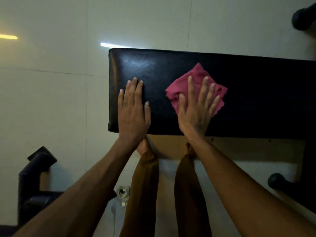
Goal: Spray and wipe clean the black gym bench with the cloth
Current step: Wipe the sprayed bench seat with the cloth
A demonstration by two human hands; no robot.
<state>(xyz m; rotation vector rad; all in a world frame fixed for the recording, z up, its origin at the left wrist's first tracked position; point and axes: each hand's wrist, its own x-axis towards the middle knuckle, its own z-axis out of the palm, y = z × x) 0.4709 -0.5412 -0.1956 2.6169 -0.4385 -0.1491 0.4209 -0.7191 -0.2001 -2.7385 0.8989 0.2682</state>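
The black gym bench [239, 93] runs left to right across the pale tiled floor [51, 82]. The right hand [196, 108] presses the pink cloth [196, 77] flat on the pad with straight, spread fingers. The left hand [132, 110] lies flat and empty on the pad's left end, just beside the cloth.

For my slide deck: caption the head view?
Right hand presses pink cloth on black gym bench; left hand braces.

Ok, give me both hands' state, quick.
Left hand: open, flat on the black bench.
Right hand: open, straight fingers pressing the pink cloth.
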